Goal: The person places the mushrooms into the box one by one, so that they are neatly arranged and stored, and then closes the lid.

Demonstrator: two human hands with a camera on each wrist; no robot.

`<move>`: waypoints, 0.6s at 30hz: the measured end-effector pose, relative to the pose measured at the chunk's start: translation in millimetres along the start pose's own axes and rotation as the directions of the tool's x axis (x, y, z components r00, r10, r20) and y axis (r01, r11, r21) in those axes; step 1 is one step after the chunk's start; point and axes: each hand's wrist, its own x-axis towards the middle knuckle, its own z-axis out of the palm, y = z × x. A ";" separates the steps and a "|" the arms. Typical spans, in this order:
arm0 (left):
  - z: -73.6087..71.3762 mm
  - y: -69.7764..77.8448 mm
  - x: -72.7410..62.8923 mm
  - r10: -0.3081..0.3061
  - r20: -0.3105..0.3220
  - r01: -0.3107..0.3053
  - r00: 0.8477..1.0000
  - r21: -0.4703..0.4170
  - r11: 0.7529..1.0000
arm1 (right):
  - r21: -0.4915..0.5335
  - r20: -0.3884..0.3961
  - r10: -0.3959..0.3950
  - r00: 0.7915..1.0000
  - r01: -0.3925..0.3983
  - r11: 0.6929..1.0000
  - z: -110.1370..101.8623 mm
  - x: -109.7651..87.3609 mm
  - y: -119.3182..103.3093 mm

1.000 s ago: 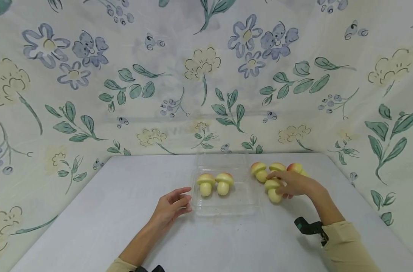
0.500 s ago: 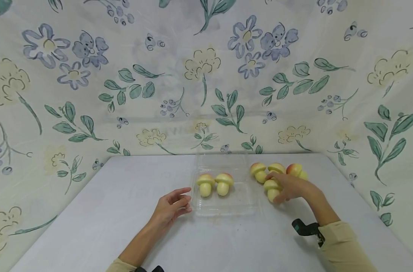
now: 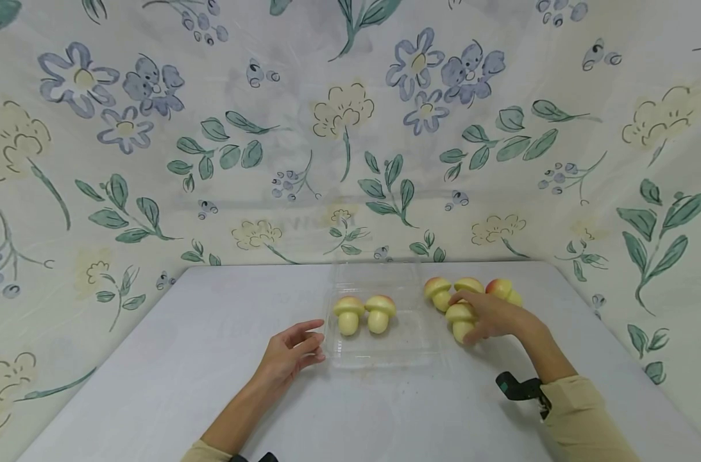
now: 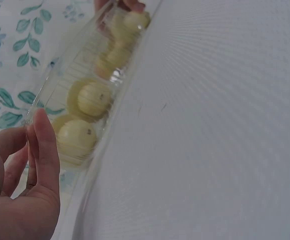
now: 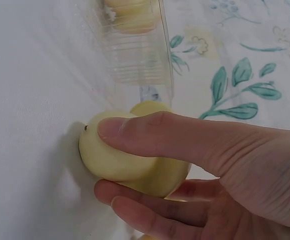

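Note:
My right hand [image 3: 494, 316] grips a pale yellow toy mushroom [image 3: 460, 314] to the right of a clear plastic container. In the right wrist view the thumb lies along the mushroom's stem [image 5: 110, 155], with fingers curled beneath it. Two similar mushrooms [image 3: 349, 314] lie side by side in the left half of the container [image 3: 379, 359], caps toward the back. My left hand [image 3: 287, 356] is at the container's left side, its fingers loosely bent. In the left wrist view its fingertips are right at the clear rim [image 4: 50, 75].
Behind my right hand lie several more mushrooms with reddish caps, among them one at the left [image 3: 438, 292] and one at the right [image 3: 500, 290]. The container's clear lid [image 3: 379, 273] lies folded back. A floral cloth [image 3: 304, 160] hangs behind the white table [image 3: 223, 308].
My right hand has closed its thumb and fingers around the front mushroom, which has shifted slightly left. The left hand and the container have stayed put.

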 end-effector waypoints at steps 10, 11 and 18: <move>0.4 0.6 -0.2 0.000 -0.004 0.000 1.000 -0.002 1.000 | -0.077 -0.059 -0.108 0.992 0.104 0.992 -9.9 -1.8 3.3; 0.6 0.8 -0.6 0.001 -0.006 -0.001 1.000 -0.002 1.000 | -0.076 -0.062 -0.118 0.991 0.113 0.991 -11.3 -2.2 3.9; 1.5 1.3 -1.2 0.000 -0.004 0.000 1.000 0.010 1.000 | -0.017 -0.082 -0.166 0.983 0.165 0.986 -17.8 -7.0 4.7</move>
